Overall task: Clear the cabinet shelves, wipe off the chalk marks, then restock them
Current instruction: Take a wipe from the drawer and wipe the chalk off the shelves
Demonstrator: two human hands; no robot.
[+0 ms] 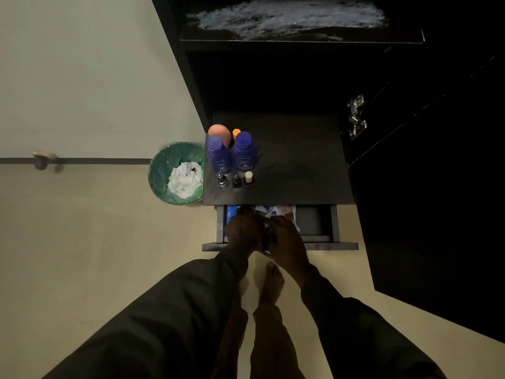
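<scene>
Your hands (263, 232) meet on a dark item over the drawer (314, 222), lower centre; fumble it and it drops inside

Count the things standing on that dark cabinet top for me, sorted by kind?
Blue plastic lotion bottles: 2
Small dark glass bottles: 3
Peach rounded-top container: 1
Orange-capped item, mostly hidden: 1
Total: 7

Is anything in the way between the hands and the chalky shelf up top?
Nothing visible blocks it. Both hands are low at the open drawer; the chalk-smeared shelf lies bare above, and the bottles stand off to the left.
</scene>
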